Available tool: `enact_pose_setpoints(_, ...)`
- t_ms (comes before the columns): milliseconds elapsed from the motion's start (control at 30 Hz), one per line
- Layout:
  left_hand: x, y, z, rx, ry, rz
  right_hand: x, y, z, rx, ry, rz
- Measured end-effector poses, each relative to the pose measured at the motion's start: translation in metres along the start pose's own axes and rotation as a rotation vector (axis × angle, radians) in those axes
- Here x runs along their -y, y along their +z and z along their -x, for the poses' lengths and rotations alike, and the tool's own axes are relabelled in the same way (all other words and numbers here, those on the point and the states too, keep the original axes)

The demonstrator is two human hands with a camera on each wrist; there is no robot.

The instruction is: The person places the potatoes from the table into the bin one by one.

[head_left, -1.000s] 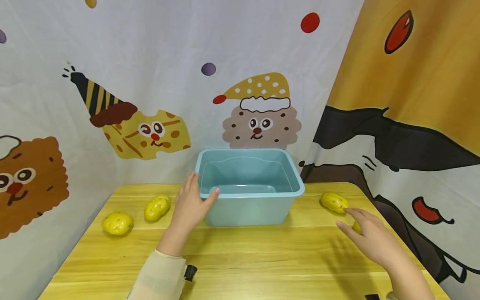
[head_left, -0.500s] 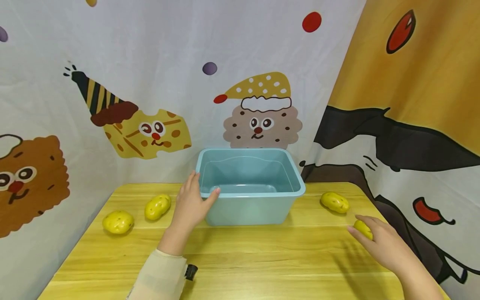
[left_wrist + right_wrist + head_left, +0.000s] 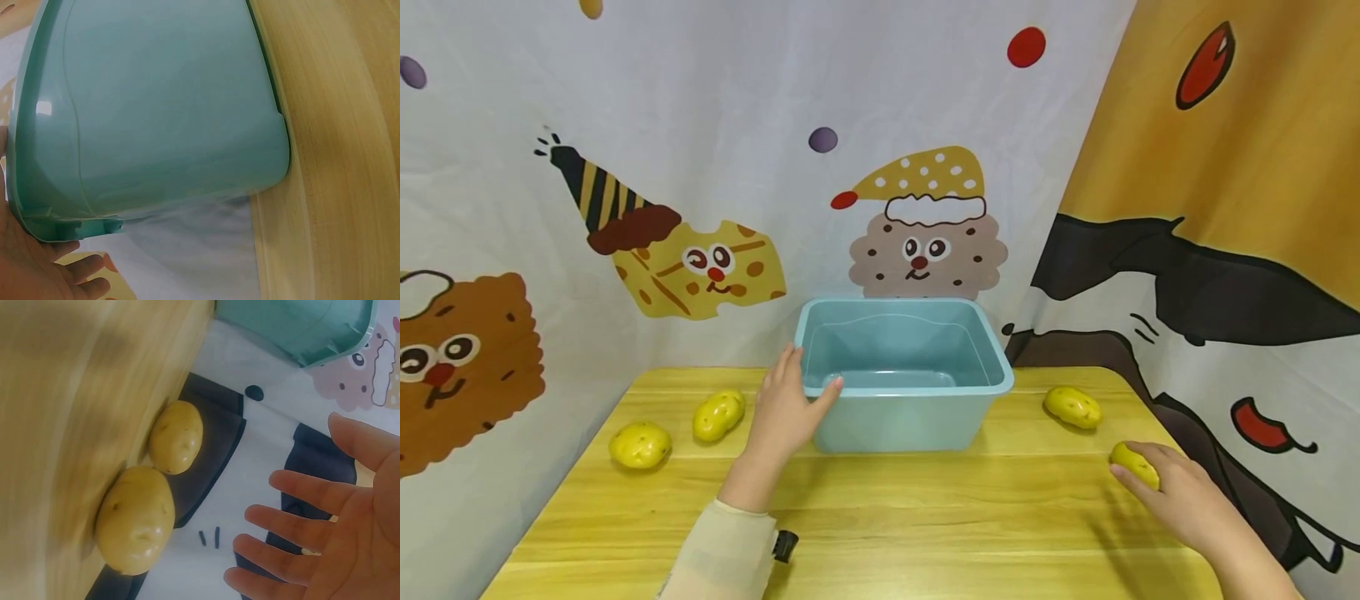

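Note:
A light blue plastic bin [image 3: 902,423] stands at the back middle of the wooden table. At its front left corner my left hand [image 3: 782,412] touches the rim, thumb over the front and fingers along the left side. The left wrist view shows relaxed fingers [image 3: 78,270] reaching past the rim. My right hand [image 3: 1183,496] is beside a yellow potato [image 3: 1135,465] near the right edge, partly covering it in the head view. In the right wrist view its fingers are straight and spread, apart from the nearer potato [image 3: 135,520]. Behind that one lies a second potato [image 3: 1073,407].
Two more yellow potatoes lie left of the bin, one [image 3: 718,415] close to my left hand and another [image 3: 640,445] nearer the left edge. A white curtain [image 3: 737,92] with cartoon prints hangs right behind the table [image 3: 880,533].
My right hand has moved right and toward me, from near the back potato to the front one, uncovering more of it. My left hand stays at the bin's corner.

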State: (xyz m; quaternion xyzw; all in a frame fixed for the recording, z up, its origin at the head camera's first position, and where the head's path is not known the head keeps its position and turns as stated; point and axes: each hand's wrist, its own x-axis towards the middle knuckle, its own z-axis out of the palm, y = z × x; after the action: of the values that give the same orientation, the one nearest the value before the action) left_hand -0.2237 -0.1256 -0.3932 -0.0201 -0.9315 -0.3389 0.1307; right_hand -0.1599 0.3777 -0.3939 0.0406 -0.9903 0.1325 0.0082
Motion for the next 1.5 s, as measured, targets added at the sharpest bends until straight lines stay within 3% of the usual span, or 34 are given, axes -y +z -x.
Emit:
enact_pose_setpoints(733, 0.0, 0.001, 0.0, -0.004, 0.005, 0.003, -0.038, 0.01, -0.012, 0.048, 0.087, -0.027)
enact_pose_setpoints(1100, 0.001, 0.001, 0.001, -0.005, 0.004, 0.002, -0.05, 0.019, -0.018, -0.017, 0.049, -0.031)
enact_pose_setpoints(1500, 0.001, 0.002, 0.001, -0.012, 0.007, 0.003, -0.062, 0.026, -0.026, -0.002, 0.08, -0.058)
